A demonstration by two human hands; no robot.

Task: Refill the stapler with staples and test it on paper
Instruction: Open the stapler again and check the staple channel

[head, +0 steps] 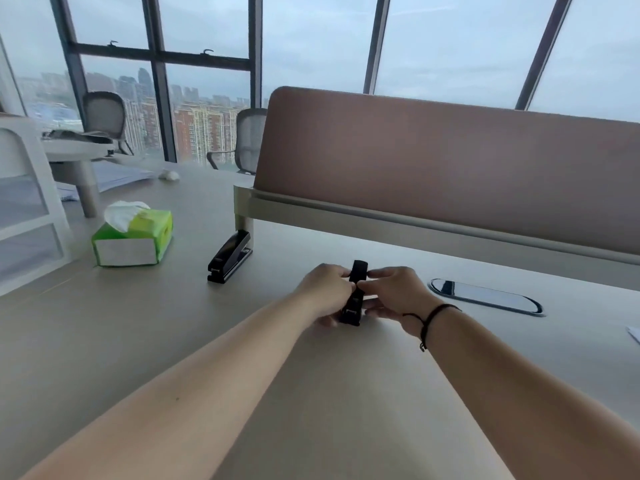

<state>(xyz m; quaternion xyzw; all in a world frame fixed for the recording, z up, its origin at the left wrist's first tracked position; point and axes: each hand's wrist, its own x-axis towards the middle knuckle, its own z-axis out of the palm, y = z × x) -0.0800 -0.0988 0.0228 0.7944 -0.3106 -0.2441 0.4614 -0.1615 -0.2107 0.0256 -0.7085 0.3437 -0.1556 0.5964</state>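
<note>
A small black stapler (356,292) rests on the beige desk (242,341) in the middle of the view, its length running away from me. My left hand (327,294) grips its left side and my right hand (394,292) grips its right side, fingers closed on the body. The fingertips of both hands meet near its far top end. Much of the stapler's middle is hidden by my fingers. A second, larger black stapler (229,257) lies shut to the left, untouched. A white corner of paper (634,333) shows at the right edge.
A green tissue box (133,239) sits at the left, beside white drawers (27,209). A brown divider panel (450,161) stands behind the stapler. An oval cable port (485,296) lies to the right. Office chairs and windows are beyond.
</note>
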